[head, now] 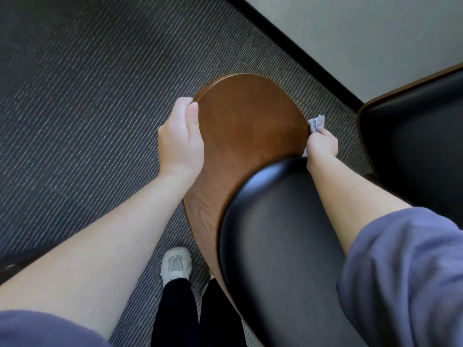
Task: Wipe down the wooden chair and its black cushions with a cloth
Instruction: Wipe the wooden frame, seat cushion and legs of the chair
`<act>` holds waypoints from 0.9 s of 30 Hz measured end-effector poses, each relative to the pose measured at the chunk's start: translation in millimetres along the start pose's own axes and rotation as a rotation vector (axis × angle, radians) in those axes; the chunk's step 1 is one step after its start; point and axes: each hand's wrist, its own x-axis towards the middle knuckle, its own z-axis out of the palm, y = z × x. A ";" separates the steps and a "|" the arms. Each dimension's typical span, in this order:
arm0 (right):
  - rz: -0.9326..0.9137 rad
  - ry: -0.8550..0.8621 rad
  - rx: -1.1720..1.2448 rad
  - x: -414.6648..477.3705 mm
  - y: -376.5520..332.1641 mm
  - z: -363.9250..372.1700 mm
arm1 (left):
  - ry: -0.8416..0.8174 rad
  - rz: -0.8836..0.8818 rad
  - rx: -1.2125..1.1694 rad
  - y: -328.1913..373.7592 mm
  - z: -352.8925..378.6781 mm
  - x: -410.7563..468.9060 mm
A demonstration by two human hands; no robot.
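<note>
In the head view the wooden chair (250, 116) lay below me, its brown back panel facing up and its black cushion (283, 234) swelling nearer my body. My left hand (180, 136) was curled over the panel's left rim, thumb on the wood, holding it steady. My right hand (322, 146) pinched a small crumpled grey cloth (317, 122) and held it against the panel's right rim, just above where the cushion met the wood.

I judged the step in hand to be wiping that rim. To do it well I would wrap the cloth over the edge so face and underside are covered together; I would follow the curve toward the top in one even pass; I would let the left hand brace against the push so the chair does not turn. Only a small wad of cloth showed, so spreading it would give more contact. The seam beside the cushion probably wants a slower pass.

For room, a second chair (413, 136) with its own black padding stood near on the right, leaving a narrow gap around the working hand. The black baseboard (300, 56) and the wall (363, 33) ran beyond the panel's top, apart from it. The striped carpet (87, 96) lay open on the left. My white shoe (176, 264) stood just beside the chair's lower edge.
</note>
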 end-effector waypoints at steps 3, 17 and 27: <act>-0.024 0.009 0.058 -27.2 -3.9 8.5 | -0.011 0.001 0.000 1.5 -0.5 0.3; -0.636 -0.292 -0.186 -211.8 72.2 25.2 | -0.300 -0.193 -0.130 8.2 -23.6 7.7; -0.844 -0.456 -0.384 -264.1 184.5 -2.4 | -0.468 -0.454 -0.203 -35.2 -53.1 -62.1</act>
